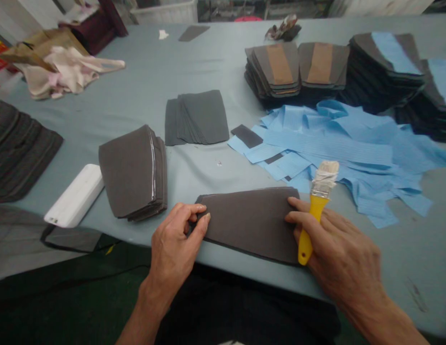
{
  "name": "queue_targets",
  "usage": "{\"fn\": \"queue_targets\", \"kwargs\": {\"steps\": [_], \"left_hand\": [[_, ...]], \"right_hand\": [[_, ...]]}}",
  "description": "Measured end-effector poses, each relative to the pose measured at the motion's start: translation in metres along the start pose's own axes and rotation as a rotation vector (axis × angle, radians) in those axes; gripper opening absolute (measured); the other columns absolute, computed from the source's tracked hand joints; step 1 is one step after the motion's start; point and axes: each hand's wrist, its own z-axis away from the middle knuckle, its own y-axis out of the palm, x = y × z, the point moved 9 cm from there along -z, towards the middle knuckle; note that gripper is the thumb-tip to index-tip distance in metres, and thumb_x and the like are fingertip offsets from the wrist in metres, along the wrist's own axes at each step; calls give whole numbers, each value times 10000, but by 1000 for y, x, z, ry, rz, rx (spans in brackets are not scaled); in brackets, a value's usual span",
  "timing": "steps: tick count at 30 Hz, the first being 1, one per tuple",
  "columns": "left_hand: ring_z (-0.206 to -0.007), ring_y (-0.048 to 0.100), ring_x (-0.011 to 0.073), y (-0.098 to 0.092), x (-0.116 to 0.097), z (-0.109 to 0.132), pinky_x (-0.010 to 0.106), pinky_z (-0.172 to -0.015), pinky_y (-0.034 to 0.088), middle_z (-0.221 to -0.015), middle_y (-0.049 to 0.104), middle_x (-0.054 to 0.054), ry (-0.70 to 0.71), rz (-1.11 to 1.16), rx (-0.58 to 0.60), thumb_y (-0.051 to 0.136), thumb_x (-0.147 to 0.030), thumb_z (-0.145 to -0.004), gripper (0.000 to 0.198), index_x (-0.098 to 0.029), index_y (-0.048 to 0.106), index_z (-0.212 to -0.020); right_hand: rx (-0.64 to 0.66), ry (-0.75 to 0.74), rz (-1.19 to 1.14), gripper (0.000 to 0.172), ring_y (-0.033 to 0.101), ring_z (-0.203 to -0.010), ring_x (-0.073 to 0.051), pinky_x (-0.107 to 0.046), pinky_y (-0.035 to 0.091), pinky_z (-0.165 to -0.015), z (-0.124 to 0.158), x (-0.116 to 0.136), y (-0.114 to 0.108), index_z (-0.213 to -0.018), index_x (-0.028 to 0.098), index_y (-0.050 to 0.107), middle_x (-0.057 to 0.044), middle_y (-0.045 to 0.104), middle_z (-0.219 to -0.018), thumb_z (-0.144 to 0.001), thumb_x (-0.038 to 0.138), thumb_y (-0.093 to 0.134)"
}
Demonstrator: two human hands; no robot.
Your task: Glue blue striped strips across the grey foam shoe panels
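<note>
A dark grey fabric piece [248, 223] lies flat at the table's front edge, between my two hands. My left hand [174, 239] pinches its left end between thumb and fingers. My right hand [338, 251] grips a flat paint brush [318, 199] with a yellow handle and pale bristles, while its fingertips rest on the fabric's right end. The bristles point away from me, over loose light blue strips [327, 143]. Part of the brush handle is hidden by my fingers.
Left of my hands are a stack of grey fabric pieces [133, 172] and a white plastic block [75, 196]. Another grey stack [196, 117] stands farther back. Taller stacks with tan or blue strips [322, 64] line the back right of the grey-blue table [154, 57].
</note>
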Motion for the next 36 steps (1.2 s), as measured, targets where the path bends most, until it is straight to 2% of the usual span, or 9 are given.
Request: {"fn": "queue_targets", "kwargs": {"steps": [3, 6, 8, 11, 14, 17, 29, 33, 36], "left_hand": [[-867, 688, 193, -12, -14, 2, 327, -819, 534, -942, 707, 14, 66, -35, -68, 636, -288, -1013, 136, -230, 735, -1085], [-1042, 700, 218, -15, -53, 4, 371, -990, 530, -1085, 747, 51, 276, -124, -130, 616, -218, -1042, 146, -212, 693, -1166], [-1180, 692, 243, -2, -80, 4, 405, -1081, 523, -1240, 755, 90, 432, -168, -94, 574, -188, -1058, 230, -189, 655, -1273], [-1460, 569, 343, 35, -103, 3, 507, -1202, 485, -1529, 649, 157, 568, -252, 31, 518, -234, -1072, 390, -115, 573, -1440], [-1536, 492, 405, 67, -107, 2, 568, -1223, 480, -1637, 539, 206, 619, -357, 125, 481, -321, -1085, 526, -40, 499, -1529], [-1528, 503, 414, 80, -104, 3, 582, -1215, 493, -1644, 517, 233, 610, -396, 137, 447, -343, -1094, 561, -14, 489, -1546], [-1476, 571, 395, 81, -106, 3, 542, -1194, 521, -1584, 575, 243, 577, -426, 73, 365, -345, -1106, 571, 20, 598, -1479], [-1468, 579, 396, 80, -105, 2, 532, -1201, 513, -1569, 590, 246, 566, -401, 67, 344, -346, -1111, 577, 20, 609, -1471], [-1466, 581, 397, 81, -105, 3, 529, -1199, 514, -1566, 590, 255, 575, -402, 65, 324, -337, -1113, 584, 27, 599, -1478]], "right_hand": [[20, 14, -4, 167, 773, -1052, -307, -421, 571, -871, -1, 0, 1, -1096, 202, 649, -116, 772, -1326, -1056, 109, 515], [24, 22, 7, 169, 770, -1080, -303, -417, 569, -914, -2, 1, 1, -1090, 203, 646, -123, 764, -1340, -1071, 118, 501], [20, 32, 16, 178, 769, -1091, -301, -413, 567, -926, -2, 1, 1, -1075, 202, 647, -129, 762, -1342, -1079, 121, 488], [23, 45, 14, 182, 771, -1076, -291, -404, 566, -927, -3, 1, 1, -1059, 203, 658, -126, 769, -1327, -1076, 120, 498], [33, 55, 1, 201, 773, -1068, -279, -390, 567, -914, -4, 0, 0, -1049, 207, 677, -118, 773, -1320, -1070, 118, 499], [35, 69, -8, 197, 774, -1062, -277, -382, 564, -902, -5, -1, -1, -1043, 205, 675, -119, 775, -1314, -1070, 118, 499], [25, 85, -68, 153, 772, -1110, -302, -451, 581, -980, -5, -4, -2, -1055, 214, 627, -141, 761, -1339, -1064, 100, 525], [-51, 195, -284, 162, 716, -1288, -260, -394, 583, -1063, -11, 0, -10, -1115, 208, 618, -166, 710, -1425, -1033, 74, 578], [-78, 258, -462, 163, 680, -1348, -223, -369, 565, -1119, -17, 9, -1, -1136, 222, 611, -146, 699, -1446, -1040, 92, 589]]}}
